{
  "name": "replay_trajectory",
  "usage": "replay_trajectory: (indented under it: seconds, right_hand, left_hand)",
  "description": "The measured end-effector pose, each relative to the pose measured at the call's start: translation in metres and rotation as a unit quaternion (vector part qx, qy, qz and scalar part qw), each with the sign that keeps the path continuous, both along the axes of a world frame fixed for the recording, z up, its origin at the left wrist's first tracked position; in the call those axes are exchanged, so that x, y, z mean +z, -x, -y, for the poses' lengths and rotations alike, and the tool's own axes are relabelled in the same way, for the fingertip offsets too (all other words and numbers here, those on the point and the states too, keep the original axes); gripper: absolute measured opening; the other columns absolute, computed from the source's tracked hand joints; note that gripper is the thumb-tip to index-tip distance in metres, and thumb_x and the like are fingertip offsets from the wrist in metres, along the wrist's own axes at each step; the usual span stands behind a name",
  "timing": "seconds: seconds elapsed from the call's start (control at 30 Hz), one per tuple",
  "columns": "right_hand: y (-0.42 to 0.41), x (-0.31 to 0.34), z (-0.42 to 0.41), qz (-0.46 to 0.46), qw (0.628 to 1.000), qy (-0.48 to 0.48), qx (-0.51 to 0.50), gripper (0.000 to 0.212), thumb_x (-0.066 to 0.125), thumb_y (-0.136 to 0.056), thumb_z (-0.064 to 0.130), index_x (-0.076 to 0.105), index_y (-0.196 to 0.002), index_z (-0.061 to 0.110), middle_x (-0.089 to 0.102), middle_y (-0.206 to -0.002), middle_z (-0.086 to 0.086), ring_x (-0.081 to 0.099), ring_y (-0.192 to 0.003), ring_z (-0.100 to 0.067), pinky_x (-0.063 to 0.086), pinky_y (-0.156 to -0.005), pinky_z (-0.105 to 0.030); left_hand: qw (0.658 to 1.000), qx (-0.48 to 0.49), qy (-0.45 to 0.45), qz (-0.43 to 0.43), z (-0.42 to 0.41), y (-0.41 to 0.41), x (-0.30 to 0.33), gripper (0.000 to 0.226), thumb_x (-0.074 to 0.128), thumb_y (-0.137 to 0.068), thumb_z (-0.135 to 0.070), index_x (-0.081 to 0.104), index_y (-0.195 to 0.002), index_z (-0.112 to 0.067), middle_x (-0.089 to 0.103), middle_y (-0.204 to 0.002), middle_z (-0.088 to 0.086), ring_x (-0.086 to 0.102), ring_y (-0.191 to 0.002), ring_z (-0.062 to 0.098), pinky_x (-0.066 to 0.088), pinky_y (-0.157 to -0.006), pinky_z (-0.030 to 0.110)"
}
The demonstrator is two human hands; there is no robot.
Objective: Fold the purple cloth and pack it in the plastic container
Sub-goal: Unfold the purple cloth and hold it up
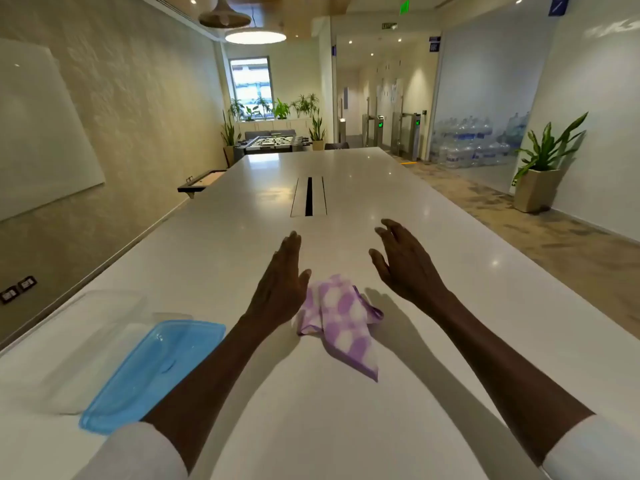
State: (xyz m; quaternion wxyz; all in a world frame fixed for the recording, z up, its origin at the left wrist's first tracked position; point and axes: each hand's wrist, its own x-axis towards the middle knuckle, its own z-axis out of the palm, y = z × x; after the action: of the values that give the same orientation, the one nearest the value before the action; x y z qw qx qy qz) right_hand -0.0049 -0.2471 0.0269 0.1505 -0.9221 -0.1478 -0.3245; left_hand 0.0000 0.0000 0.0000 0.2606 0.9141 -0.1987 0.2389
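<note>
A purple-and-white checked cloth [341, 322] lies crumpled on the white table [346, 420], between my two forearms. My left hand [282, 282] hovers flat just left of the cloth, fingers together and empty. Off to the cloth's right and a little beyond it, my right hand [403, 263] is raised with its fingers spread, holding nothing. A clear plastic container [86, 344] sits at the left of the table, with its blue lid [156, 372] lying beside it on the right.
A cable slot [309, 196] runs down the table's middle beyond my hands. The table's left edge is near the container. A potted plant [542, 168] stands on the floor at right, and a whiteboard [38, 133] hangs on the left wall.
</note>
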Motion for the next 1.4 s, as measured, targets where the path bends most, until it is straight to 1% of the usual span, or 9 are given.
replay_trajectory:
  seconds: [0.2,0.37,0.57,0.73,0.93,1.03,1.1,1.23,1.4]
  right_hand:
    - [0.019,-0.030,-0.004,-0.058,0.998,-0.001,0.013,0.035,0.059,-0.093,0.019,0.058,-0.124,0.002,0.048,-0.142,-0.020,0.056,-0.119,-0.036,0.046,-0.099,-0.041]
    - [0.029,-0.053,-0.002,-0.093,0.995,0.000,0.024,0.029,0.060,-0.093,0.019,0.063,-0.118,0.004,0.049,-0.141,-0.017,0.059,-0.115,-0.031,0.048,-0.095,-0.038]
    - [0.036,-0.073,-0.002,-0.119,0.992,0.021,0.030,0.017,0.057,-0.093,0.015,0.068,-0.093,0.002,0.053,-0.137,-0.019,0.060,-0.112,-0.031,0.053,-0.085,-0.041]
    - [0.040,-0.082,0.000,-0.127,0.991,0.002,0.034,0.018,0.057,-0.092,0.013,0.069,-0.087,0.001,0.056,-0.133,-0.019,0.062,-0.108,-0.031,0.054,-0.083,-0.043]
    - [0.037,-0.080,0.007,-0.122,0.989,-0.077,0.033,0.017,0.059,-0.088,0.000,0.074,-0.096,0.005,0.064,-0.121,-0.018,0.062,-0.107,-0.031,0.053,-0.084,-0.044]
    - [0.035,-0.074,0.012,-0.105,0.984,-0.140,0.035,0.027,0.057,-0.084,-0.011,0.074,-0.096,0.005,0.069,-0.105,-0.014,0.065,-0.095,-0.028,0.053,-0.079,-0.033]
    - [0.036,-0.067,0.012,-0.097,0.976,-0.190,0.043,0.029,0.057,-0.082,-0.013,0.074,-0.095,0.007,0.071,-0.099,-0.011,0.067,-0.084,-0.024,0.048,-0.071,-0.020]
    - [0.037,-0.055,0.005,-0.125,0.943,-0.289,0.104,0.025,0.056,-0.088,-0.002,0.072,-0.104,0.010,0.074,-0.102,-0.001,0.066,-0.084,-0.015,0.043,-0.063,-0.008]
    - [0.037,-0.043,-0.004,-0.158,0.931,-0.280,0.174,0.036,0.065,-0.089,0.013,0.061,-0.124,0.017,0.066,-0.116,0.007,0.063,-0.097,-0.007,0.053,-0.072,-0.026]
  left_hand:
    - [0.996,-0.085,0.005,-0.005,0.016,0.027,-0.030,0.061,0.058,-0.091,-0.019,0.033,-0.146,-0.012,0.040,-0.151,0.009,0.039,-0.139,0.021,0.034,-0.115,0.033]
    - [0.976,-0.178,-0.117,0.035,0.029,0.043,-0.050,0.057,0.065,-0.079,-0.036,0.052,-0.132,-0.018,0.052,-0.141,0.003,0.040,-0.137,0.017,0.038,-0.111,0.031]
    - [0.965,-0.191,-0.180,0.025,0.043,0.052,-0.064,0.050,0.068,-0.075,-0.050,0.064,-0.117,-0.023,0.059,-0.136,0.000,0.046,-0.132,0.019,0.049,-0.102,0.037]
    - [0.962,-0.193,-0.177,0.075,0.053,0.057,-0.060,0.028,0.065,-0.082,-0.035,0.071,-0.105,-0.020,0.067,-0.124,0.002,0.057,-0.121,0.020,0.051,-0.092,0.032]
    - [0.988,-0.149,0.006,0.027,0.062,0.057,-0.050,0.015,0.065,-0.085,-0.021,0.072,-0.092,-0.011,0.075,-0.092,0.003,0.066,-0.087,0.016,0.057,-0.074,0.034]
    - [0.988,-0.119,0.102,0.014,0.064,0.054,-0.034,0.006,0.061,-0.086,-0.014,0.066,-0.087,-0.014,0.069,-0.082,0.000,0.061,-0.074,0.010,0.052,-0.066,0.028]
    - [0.983,-0.112,0.140,0.040,0.064,0.051,-0.021,0.014,0.058,-0.085,-0.004,0.065,-0.093,-0.012,0.069,-0.089,0.002,0.062,-0.081,0.011,0.050,-0.073,0.021]
    - [0.989,-0.078,0.110,0.065,0.065,0.038,0.001,0.021,0.053,-0.090,-0.003,0.064,-0.107,-0.004,0.067,-0.100,0.012,0.061,-0.090,0.019,0.044,-0.078,0.013]
    - [0.993,-0.057,0.079,0.069,0.066,0.022,0.032,0.017,0.062,-0.090,-0.014,0.068,-0.100,-0.001,0.065,-0.085,0.015,0.055,-0.073,0.017,0.033,-0.064,0.008]
